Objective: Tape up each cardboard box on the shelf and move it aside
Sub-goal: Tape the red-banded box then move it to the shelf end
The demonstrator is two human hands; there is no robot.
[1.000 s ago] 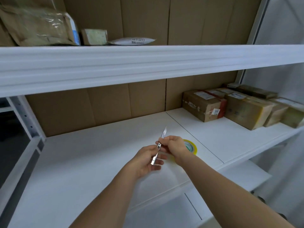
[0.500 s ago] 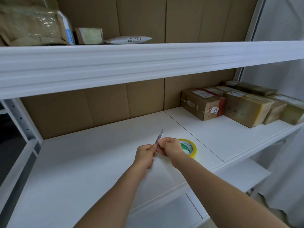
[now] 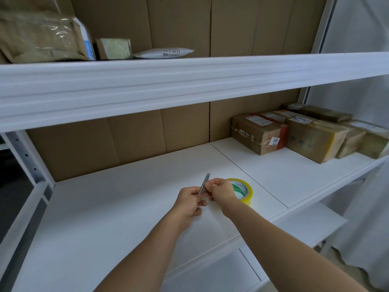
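Observation:
Both my hands meet over the middle of the white shelf (image 3: 126,199). My left hand (image 3: 189,204) grips the lower part of a slim metal utility knife (image 3: 204,183), whose upper end points up and away with no blade showing. My right hand (image 3: 221,191) pinches the same knife near its middle. A roll of yellow tape (image 3: 245,191) lies flat on the shelf right behind my right hand, partly hidden by it. Several taped cardboard boxes (image 3: 260,133) stand grouped at the far right of the shelf.
An upper shelf (image 3: 189,81) overhangs the work area and carries a brown padded parcel (image 3: 40,39), a small box (image 3: 114,48) and a white pouch (image 3: 164,53). Cardboard sheets line the back wall. A lower shelf board (image 3: 305,224) juts out at the right.
The knife's blade, sticking out one second ago, is no longer visible. Both hands have lowered a little toward the shelf, staying together on the knife.

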